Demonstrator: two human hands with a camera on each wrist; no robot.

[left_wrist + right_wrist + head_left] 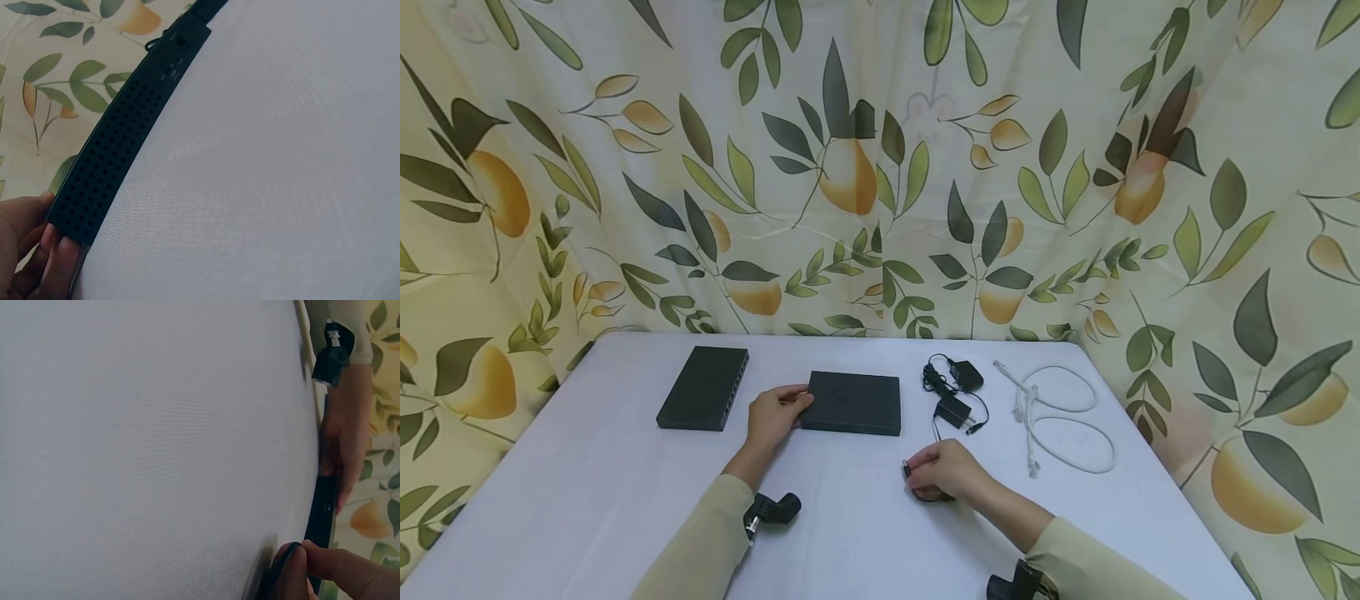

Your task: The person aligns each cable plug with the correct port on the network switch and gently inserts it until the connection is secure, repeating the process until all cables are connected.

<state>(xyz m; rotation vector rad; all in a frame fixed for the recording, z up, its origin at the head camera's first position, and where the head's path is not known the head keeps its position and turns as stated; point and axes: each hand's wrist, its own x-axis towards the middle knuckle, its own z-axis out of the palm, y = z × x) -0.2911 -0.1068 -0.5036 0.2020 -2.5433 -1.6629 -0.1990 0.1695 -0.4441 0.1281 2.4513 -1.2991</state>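
Note:
My left hand (772, 417) holds the left end of a flat black network switch (853, 406) lying in the middle of the white table. In the left wrist view its thumb is at the upper edge and its fingers are tucked at the end of the switch (109, 147), whose perforated side and small socket show. Nearer the front, my right hand (953, 471) pinches the black plug (906, 469) of a power cord between thumb and fingers. The cord leads back towards a black power adapter (953, 411). In the right wrist view a dark loop of cord (280, 569) runs by the fingers.
Another black box (703, 387) with a row of ports along its side lies at the left. A second black adapter (966, 375) with bundled cord sits at the back. White network cables (1108, 454) lie coiled at the right. A patterned curtain (880, 167) hangs behind the table.

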